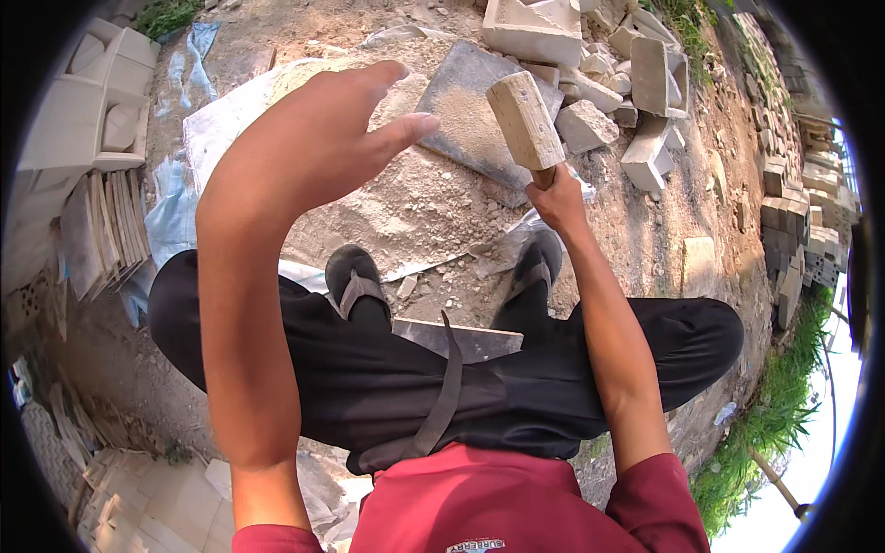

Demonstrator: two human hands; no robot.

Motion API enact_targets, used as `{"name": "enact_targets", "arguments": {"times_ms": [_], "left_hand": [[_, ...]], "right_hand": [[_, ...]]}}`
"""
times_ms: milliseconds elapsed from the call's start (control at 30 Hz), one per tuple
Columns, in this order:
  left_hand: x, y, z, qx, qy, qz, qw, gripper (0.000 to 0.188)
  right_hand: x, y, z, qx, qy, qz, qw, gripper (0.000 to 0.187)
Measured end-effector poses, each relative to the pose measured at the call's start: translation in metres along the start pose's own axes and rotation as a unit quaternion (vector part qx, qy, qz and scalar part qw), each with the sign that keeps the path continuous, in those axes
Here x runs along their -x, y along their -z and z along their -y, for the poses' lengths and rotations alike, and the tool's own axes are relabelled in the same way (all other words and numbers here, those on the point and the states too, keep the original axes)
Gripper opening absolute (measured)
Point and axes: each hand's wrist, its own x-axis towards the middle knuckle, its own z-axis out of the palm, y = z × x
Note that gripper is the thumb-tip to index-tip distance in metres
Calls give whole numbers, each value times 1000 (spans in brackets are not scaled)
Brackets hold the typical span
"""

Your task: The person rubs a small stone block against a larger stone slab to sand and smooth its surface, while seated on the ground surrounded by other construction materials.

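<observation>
My right hand (559, 198) grips the short handle of a wooden mallet (525, 120), its pale, worn block head held up over the far side of the work spot. My left hand (341, 129) is raised close to the camera, empty, with thumb and fingers apart. Beyond and below both hands lies a flat dark grey slab (461, 101), dusted with sandy crumbs. White sheeting (221, 124) covered with pale rubble and powder spreads under and around the slab.
Broken pale blocks (590, 124) and hollow box-shaped pieces (533, 32) heap up at the far right. Thin boards (103, 226) lean at the left beside stacked white moulded blocks (120, 83). Grey bricks (784, 230) stand at the right edge. My shoes (355, 276) rest near the sheeting.
</observation>
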Motion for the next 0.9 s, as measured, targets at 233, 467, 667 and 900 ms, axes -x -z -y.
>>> {"name": "enact_targets", "arguments": {"times_ms": [233, 467, 667, 900], "left_hand": [[-4, 9, -1, 18, 19, 35, 999, 63], [-6, 15, 2, 15, 25, 29, 999, 63], [3, 25, 7, -19, 68, 23, 997, 61], [10, 20, 5, -25, 35, 27, 999, 58]], "right_hand": [[11, -11, 48, -42, -94, 6, 995, 48], [24, -43, 38, -47, -69, 3, 996, 50], [18, -42, 74, -92, -52, -45, 993, 51], [9, -32, 72, -5, -72, 37, 997, 50]]}}
